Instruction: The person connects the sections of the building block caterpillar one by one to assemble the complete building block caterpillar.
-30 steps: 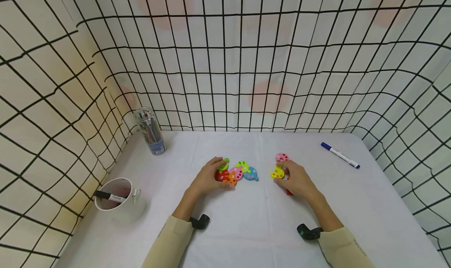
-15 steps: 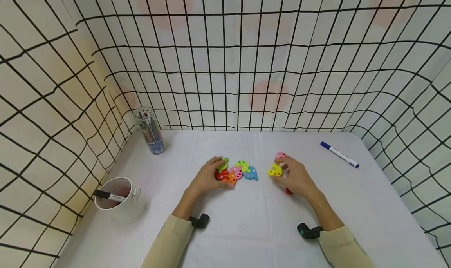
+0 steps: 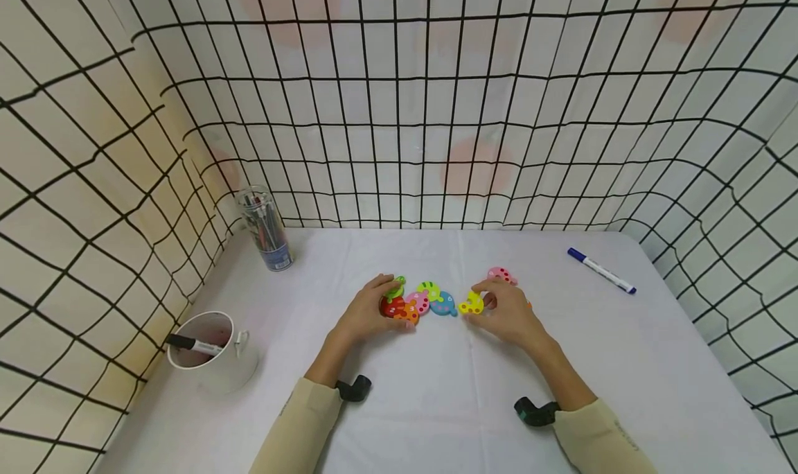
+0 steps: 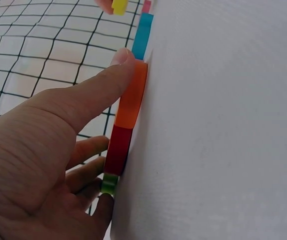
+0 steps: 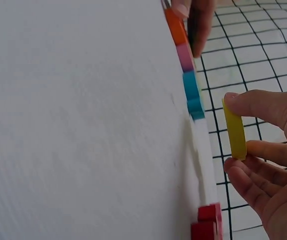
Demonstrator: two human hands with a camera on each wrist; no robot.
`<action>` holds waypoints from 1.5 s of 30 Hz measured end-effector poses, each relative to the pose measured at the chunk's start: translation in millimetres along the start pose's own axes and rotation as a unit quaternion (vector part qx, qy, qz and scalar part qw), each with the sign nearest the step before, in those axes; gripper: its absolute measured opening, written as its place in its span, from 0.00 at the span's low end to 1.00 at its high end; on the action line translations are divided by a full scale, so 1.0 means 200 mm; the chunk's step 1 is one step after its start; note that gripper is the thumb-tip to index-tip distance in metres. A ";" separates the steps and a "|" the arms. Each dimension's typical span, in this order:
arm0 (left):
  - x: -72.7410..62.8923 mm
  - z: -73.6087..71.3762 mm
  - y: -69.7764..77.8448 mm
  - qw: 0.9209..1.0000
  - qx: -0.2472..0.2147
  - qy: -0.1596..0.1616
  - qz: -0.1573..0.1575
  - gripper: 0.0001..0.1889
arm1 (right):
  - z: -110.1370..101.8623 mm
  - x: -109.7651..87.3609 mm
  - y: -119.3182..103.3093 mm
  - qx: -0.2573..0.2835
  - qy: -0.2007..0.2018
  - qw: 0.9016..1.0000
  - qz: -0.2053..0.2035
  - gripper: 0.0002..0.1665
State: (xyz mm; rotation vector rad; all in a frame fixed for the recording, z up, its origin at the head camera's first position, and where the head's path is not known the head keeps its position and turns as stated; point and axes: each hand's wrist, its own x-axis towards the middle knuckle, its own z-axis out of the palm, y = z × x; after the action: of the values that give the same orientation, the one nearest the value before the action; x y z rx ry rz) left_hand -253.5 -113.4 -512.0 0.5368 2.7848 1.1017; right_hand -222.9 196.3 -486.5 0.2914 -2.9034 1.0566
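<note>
My left hand (image 3: pixel 364 311) spans the left end of a curved row of flat, colourful puzzle pieces, its thumb at the orange piece (image 4: pixel 132 97) and its fingers around the red piece (image 3: pixel 391 308) and the green piece (image 3: pixel 396 292). Onward from there the row has a pink piece (image 3: pixel 419 303), a yellow-green piece (image 3: pixel 430 290) and a blue piece (image 3: pixel 443 304) with a knob at its right. Thumb and fingers of my right hand (image 3: pixel 511 313) pinch a yellow spotted piece (image 5: pixel 235 131), held above the white cloth just right of the blue knob.
Behind my right hand lies a loose pink piece (image 3: pixel 501 274); red pieces (image 5: pixel 211 222) are partly hidden beside it. A blue-capped marker (image 3: pixel 601 271) lies at the right. On the left stand a jar of pencils (image 3: pixel 267 231) and a white bucket (image 3: pixel 218 370) with a black-capped marker (image 3: pixel 194 346).
My right hand has carried the yellow piece leftward from the loose pieces to beside the blue piece. My left hand stays at the row.
</note>
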 end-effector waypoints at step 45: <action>-0.02 0.03 0.05 0.999 0.039 0.022 -0.027 0.48 | 0.06 -0.03 -0.01 0.006 -0.006 0.999 0.032 0.32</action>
State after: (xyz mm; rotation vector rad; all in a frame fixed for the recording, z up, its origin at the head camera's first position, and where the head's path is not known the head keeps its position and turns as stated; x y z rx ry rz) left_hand -246.2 -104.1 -509.9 0.4477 2.8708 1.0109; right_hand -215.5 188.6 -495.4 0.2082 -2.9371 1.0848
